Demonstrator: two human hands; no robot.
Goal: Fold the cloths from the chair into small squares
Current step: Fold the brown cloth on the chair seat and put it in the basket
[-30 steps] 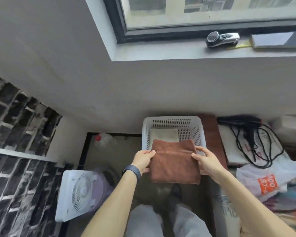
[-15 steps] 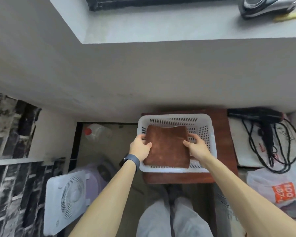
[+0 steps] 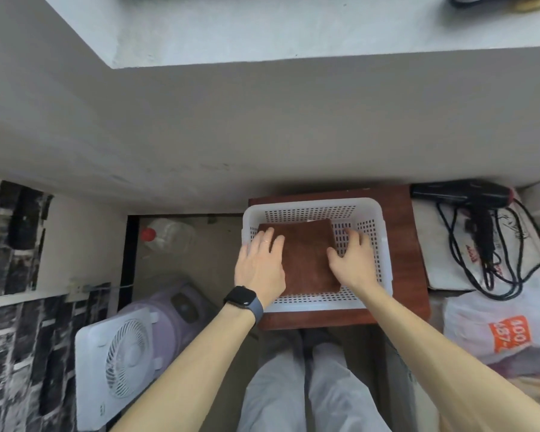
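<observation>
Brown cloth lies in the basket; we press it with left hand and right hand, both flat, to settle the fold.

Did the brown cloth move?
Yes. The brown cloth went forward and down into the white basket; before, it was held above the near rim.

white plastic bag, orange label, perhaps "100"

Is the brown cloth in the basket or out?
In: the folded brown cloth lies flat inside the white basket, the left hand and right hand resting on its edges.
</observation>
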